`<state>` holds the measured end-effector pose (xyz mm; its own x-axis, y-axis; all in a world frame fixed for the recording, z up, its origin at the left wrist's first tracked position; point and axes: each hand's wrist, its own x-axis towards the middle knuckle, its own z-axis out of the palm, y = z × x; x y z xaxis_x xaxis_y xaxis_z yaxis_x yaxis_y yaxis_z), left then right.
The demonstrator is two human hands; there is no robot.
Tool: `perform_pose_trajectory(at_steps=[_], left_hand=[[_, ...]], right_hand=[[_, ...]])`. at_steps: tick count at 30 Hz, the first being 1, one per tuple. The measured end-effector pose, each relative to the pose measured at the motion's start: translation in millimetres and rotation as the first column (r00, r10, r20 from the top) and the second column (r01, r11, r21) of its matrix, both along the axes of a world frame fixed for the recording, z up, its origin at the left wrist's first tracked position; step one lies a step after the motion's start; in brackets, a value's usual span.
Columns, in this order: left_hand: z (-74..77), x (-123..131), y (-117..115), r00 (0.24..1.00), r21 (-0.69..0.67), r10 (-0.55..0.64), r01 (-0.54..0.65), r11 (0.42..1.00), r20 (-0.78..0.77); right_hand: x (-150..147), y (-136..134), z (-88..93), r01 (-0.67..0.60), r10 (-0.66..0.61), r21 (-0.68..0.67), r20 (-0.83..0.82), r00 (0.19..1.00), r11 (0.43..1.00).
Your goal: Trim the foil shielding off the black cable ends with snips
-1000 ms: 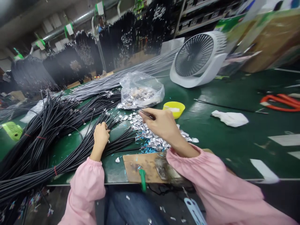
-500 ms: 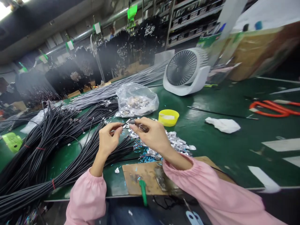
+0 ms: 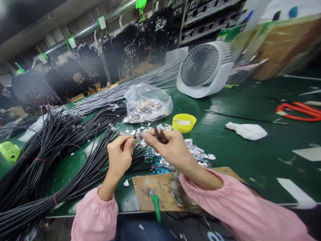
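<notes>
My left hand [image 3: 120, 155] is closed in a pinch on the end of a black cable, lifted from the big heap of black cables [image 3: 50, 157] on the green table. Just to its right, my right hand [image 3: 170, 149] grips a dark pair of tweezers [image 3: 159, 134], and its fingertips meet the left hand's at the cable end. Under both hands lies a pile of small silver foil pieces [image 3: 190, 154] with blue bits scattered in it. Pink sleeves cover both forearms.
A clear plastic bag of foil pieces [image 3: 147, 103] and a yellow dish [image 3: 184, 122] sit behind the hands. A white fan [image 3: 204, 68] stands further back. A white rag [image 3: 247, 130], orange scissors [image 3: 299, 110] and a brown board [image 3: 160, 187] at the table edge also lie here.
My left hand rose off the cable heap with a cable end and met my right hand in the air. The right hand drew in slightly toward it.
</notes>
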<state>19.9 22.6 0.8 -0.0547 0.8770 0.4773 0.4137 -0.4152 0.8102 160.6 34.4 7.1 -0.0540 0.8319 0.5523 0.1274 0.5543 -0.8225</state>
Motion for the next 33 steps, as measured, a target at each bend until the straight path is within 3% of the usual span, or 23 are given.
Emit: perform_pose_trajectory(at_steps=[5, 9, 13, 16, 18, 23, 29, 33], left_hand=[[3.8, 1.2, -4.7, 0.984, -0.071, -0.128, 0.137, 0.988, 0.120], [0.8, 2.6, -7.2, 0.987, -0.028, -0.108, 0.112, 0.993, 0.120], [-4.2, 3.4, -8.4, 0.998, 0.192, 0.006, 0.006, 0.981, -0.060], [-7.4, 3.8, -9.3, 0.958, 0.446, 0.182, -0.065, 0.892, -0.223], [-8.1, 3.6, -10.0, 0.934, 0.511, 0.253, -0.094, 0.855, -0.251], [-4.5, -0.8, -11.6, 0.933, 0.439, 0.246, -0.112, 0.891, -0.261], [-0.2, -4.0, -13.7, 0.920, 0.447, 0.296, -0.159, 0.880, -0.256], [0.8, -2.5, -14.3, 0.912, 0.461, 0.315, -0.168, 0.871, -0.263]], right_hand=[[3.8, 0.1, 3.9, 0.021, -0.022, 0.063, 0.006, 1.000, 0.998], [1.1, -2.1, 2.2, 0.054, -0.060, 0.108, 0.054, 0.997, 0.993], [0.2, -4.2, -0.9, 0.105, -0.121, 0.165, 0.084, 0.989, 0.981], [0.7, -6.0, -2.0, 0.115, -0.137, 0.198, 0.103, 0.985, 0.973], [1.0, -6.6, -2.1, 0.103, -0.127, 0.196, 0.110, 0.986, 0.975], [2.0, -4.2, -2.7, 0.102, -0.123, 0.111, 0.206, 0.971, 0.989], [1.8, -4.4, -3.0, 0.063, -0.121, 0.229, 0.250, 0.961, 0.971], [0.9, -6.0, -1.8, 0.021, -0.064, 0.215, 0.196, 0.979, 0.976]])
